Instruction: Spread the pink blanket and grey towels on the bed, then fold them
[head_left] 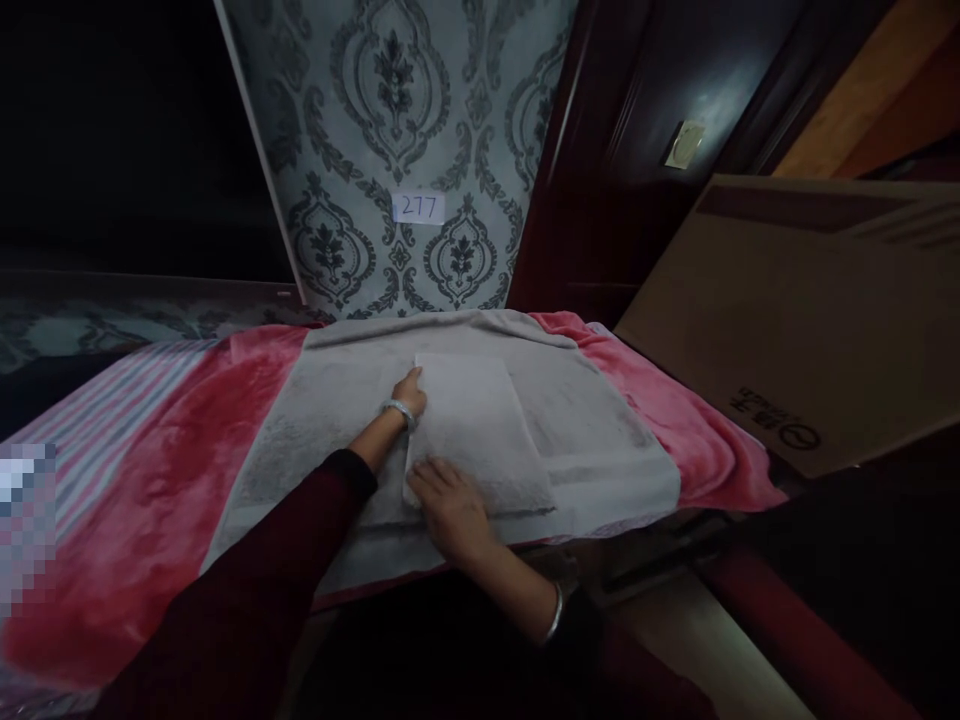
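Observation:
A folded light grey towel [480,425] lies on a larger grey cloth [330,420], which is spread over red plush bedding. At the far left corner of the folded towel, my left hand [411,392] has its fingers closed on the edge. My right hand [452,508] lies flat with fingers stretched out, on the near left part of the same towel. Each wrist wears a bracelet, and dark red sleeves cover both arms.
Red plush blanket [247,400] and striped fabric [135,390] extend to the left. A large cardboard box [810,310] leans in from the right. Behind stand a patterned wall [394,90] with a "277" label [418,208], a dark screen [127,140] and a dark wooden door [600,150].

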